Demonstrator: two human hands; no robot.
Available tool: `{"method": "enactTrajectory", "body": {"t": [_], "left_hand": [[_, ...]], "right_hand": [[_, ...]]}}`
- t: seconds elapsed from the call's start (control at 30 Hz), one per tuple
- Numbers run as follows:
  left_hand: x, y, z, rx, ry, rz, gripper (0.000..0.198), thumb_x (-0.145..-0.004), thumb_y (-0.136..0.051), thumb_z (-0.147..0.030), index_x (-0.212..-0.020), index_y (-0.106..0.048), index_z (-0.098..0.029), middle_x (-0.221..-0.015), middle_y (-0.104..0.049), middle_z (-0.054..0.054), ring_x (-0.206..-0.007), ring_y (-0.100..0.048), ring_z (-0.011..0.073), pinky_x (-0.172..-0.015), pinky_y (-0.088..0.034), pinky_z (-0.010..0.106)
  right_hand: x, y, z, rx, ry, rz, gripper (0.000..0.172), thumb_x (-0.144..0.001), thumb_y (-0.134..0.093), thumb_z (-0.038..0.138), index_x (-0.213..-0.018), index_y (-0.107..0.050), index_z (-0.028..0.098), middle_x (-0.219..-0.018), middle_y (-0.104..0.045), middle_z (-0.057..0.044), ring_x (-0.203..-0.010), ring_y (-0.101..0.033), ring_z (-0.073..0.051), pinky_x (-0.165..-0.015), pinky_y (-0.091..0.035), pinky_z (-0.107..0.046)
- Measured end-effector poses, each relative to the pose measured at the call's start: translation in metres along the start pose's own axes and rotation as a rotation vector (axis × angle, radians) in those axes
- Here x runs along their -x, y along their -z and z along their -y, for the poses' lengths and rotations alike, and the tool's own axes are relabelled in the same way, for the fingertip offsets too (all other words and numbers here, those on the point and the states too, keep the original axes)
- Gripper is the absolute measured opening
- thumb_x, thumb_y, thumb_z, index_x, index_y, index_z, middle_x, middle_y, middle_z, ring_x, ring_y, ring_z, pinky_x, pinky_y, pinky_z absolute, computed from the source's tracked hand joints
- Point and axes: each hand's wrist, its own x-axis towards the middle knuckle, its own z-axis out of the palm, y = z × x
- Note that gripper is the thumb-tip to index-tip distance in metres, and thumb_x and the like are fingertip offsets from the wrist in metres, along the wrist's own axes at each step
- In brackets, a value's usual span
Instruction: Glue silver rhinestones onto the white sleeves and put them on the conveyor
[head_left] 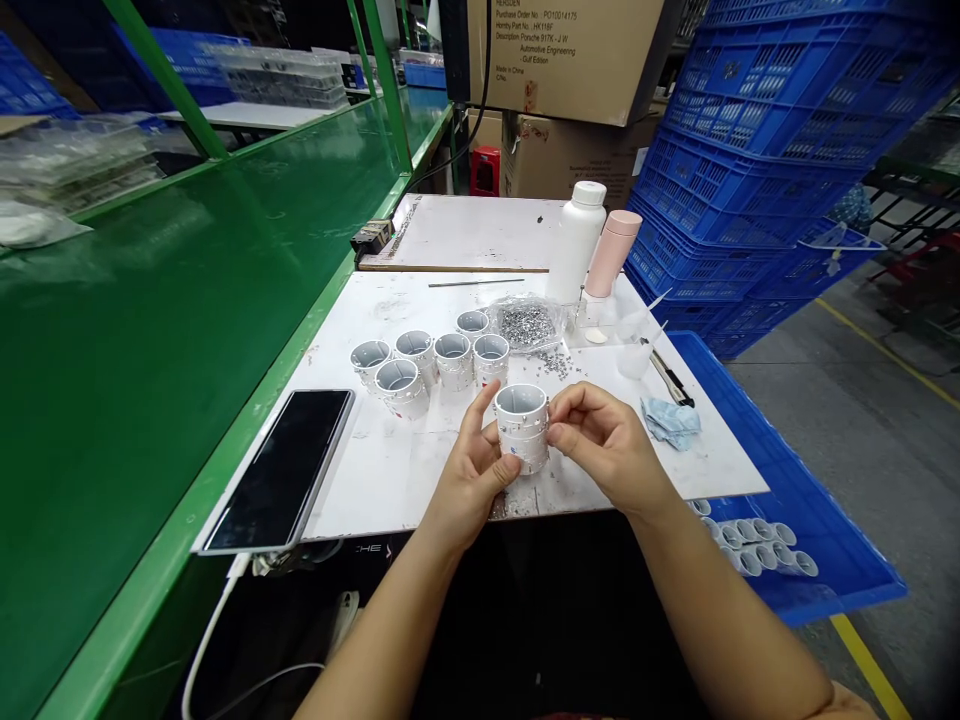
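Upright near the table's front edge is a white cup-like cylinder (523, 432) with small metal studs around its outside. My left hand (471, 478) grips it from the left, thumb low on its front. Against its right side my right hand (606, 445) is closed in a pinch; whatever lies between the fingertips is hidden. Several similar studded cylinders (403, 388) stand behind and to the left, open ends up. Beyond the held one, a clear plastic bag (527, 325) contains many small silvery metal pieces. Loose metal pieces (553, 362) are scattered in front of that bag.
A tablet-like device (281, 478) lies at left beside the green conveyor (150, 330). A white bottle (577, 240), pink bottle (613, 255), utility knife (670, 376) and crumpled blue tissue (672, 422) are at right. A blue tray (862, 565) with more cylinders sits below, near stacked blue crates (750, 190).
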Motion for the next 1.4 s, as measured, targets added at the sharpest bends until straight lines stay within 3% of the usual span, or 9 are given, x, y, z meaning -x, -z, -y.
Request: {"method": "enactTrajectory", "body": {"t": [0.6,0.93,1.07,1.17,1.27,1.4], "left_hand": [[0.003,-0.002,0.002,-0.209,-0.098,0.037,0.086,-0.082,-0.07,-0.029,-0.151,-0.019,-0.027,-0.121,-0.062,0.008,-0.107,-0.059,0.0204,-0.091,-0.041,0.029],[0.001,-0.002,0.001,-0.001,-0.007,-0.003,0.088,-0.079,-0.073,-0.028,-0.15,-0.021,-0.023,-0.12,-0.064,0.012,-0.108,-0.062,0.0264,-0.092,-0.046,0.036],[-0.001,0.0,0.0,0.059,0.046,-0.12,0.09,-0.075,-0.076,-0.031,-0.148,-0.025,-0.019,-0.121,-0.064,0.014,-0.107,-0.064,0.0271,-0.096,-0.045,0.039],[-0.002,0.0,-0.002,0.076,0.06,-0.18,0.087,-0.076,-0.075,-0.031,-0.147,-0.027,-0.017,-0.121,-0.065,0.015,-0.105,-0.064,0.0262,-0.1,-0.043,0.04],[-0.003,-0.001,-0.003,0.08,0.072,-0.2,0.087,-0.076,-0.075,-0.032,-0.147,-0.028,-0.015,-0.116,-0.067,0.015,-0.102,-0.066,0.0257,-0.101,-0.043,0.041],[-0.003,-0.002,-0.002,0.077,0.082,-0.206,0.095,-0.075,-0.076,-0.03,-0.151,-0.02,-0.017,-0.12,-0.066,0.015,-0.106,-0.065,0.0266,-0.105,-0.04,0.045]], "right_hand": [[0.004,0.008,-0.004,-0.101,-0.049,0.011,0.013,-0.079,-0.07,0.015,-0.078,-0.058,0.017,-0.077,-0.057,0.002,-0.065,-0.05,-0.006,-0.06,-0.041,-0.018],[0.006,0.003,-0.002,-0.013,0.013,-0.105,0.013,-0.08,-0.071,0.021,-0.078,-0.058,0.018,-0.072,-0.059,0.002,-0.06,-0.052,-0.008,-0.055,-0.042,-0.02],[0.001,0.032,0.003,0.249,0.083,-0.233,0.011,-0.088,-0.062,0.028,-0.082,-0.061,0.019,-0.068,-0.062,0.001,-0.056,-0.055,-0.011,-0.054,-0.045,-0.025],[-0.013,0.064,0.002,0.657,0.171,-0.371,0.014,-0.09,-0.052,0.022,-0.086,-0.065,0.018,-0.077,-0.066,-0.003,-0.062,-0.06,-0.014,-0.059,-0.047,-0.028],[-0.032,0.085,-0.008,1.059,0.195,-0.255,0.02,-0.086,-0.048,0.013,-0.09,-0.067,0.017,-0.088,-0.068,-0.006,-0.075,-0.064,-0.019,-0.069,-0.048,-0.031],[-0.055,0.091,-0.026,1.392,0.006,-0.027,0.023,-0.086,-0.048,0.012,-0.097,-0.068,0.015,-0.101,-0.068,-0.012,-0.085,-0.063,-0.024,-0.075,-0.046,-0.035]]}}
